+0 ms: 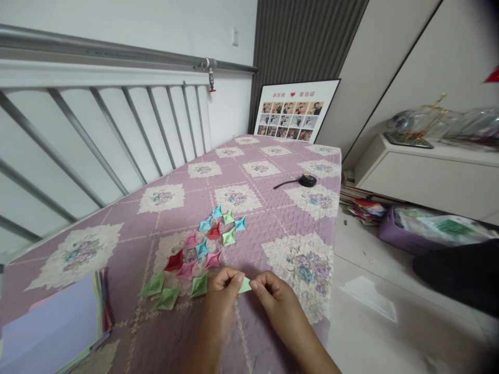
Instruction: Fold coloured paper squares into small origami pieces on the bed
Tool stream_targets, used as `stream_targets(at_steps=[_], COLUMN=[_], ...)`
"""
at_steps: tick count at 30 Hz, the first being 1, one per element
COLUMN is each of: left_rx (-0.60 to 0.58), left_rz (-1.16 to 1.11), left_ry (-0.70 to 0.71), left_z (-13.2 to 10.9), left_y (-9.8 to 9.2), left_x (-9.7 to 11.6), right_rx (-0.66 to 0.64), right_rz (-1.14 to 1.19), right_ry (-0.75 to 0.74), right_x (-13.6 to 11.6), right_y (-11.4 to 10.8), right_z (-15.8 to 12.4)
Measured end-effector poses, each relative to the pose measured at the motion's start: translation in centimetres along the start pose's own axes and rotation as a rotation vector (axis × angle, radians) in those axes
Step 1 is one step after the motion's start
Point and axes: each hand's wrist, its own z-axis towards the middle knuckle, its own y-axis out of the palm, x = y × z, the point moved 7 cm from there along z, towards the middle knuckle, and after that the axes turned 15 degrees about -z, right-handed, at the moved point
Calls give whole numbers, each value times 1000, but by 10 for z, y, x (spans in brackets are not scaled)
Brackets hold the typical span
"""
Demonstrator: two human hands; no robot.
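Note:
My left hand (223,291) and my right hand (273,296) meet low in the middle of the view, both pinching one small light green piece of folded paper (245,284) just above the purple quilt (273,202). Fingers of both hands are closed on it. Just beyond my hands lie several folded paper shapes (202,244) in red, pink, blue and green, scattered on the quilt.
A stack of coloured paper sheets (54,322) lies at the lower left. A black tape measure (306,181) rests farther up the bed. A grey bed rail (97,135) runs along the left. A framed photo board (296,111) leans at the far end. Clutter and a purple bin (405,236) sit on the floor to the right.

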Motion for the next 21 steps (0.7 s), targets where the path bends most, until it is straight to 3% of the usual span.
stream_targets(at_steps=[4,11,17,21], left_rx=[14,-1,-66,-89], left_rz=[-46,141,16,62], left_ry=[-5,-57,-95,-96], left_z=[-1,1,1,-1], left_y=[0,-1,9,13], left_x=[1,-2,-10,-11], right_rx=[1,-86,-5,43], right_rz=[5,80,201,271], right_ry=[-5,22,74,129], right_x=[-4,1,7,13], right_y=[2,8,-1,-6], right_z=[-1,-2,-1,-1])
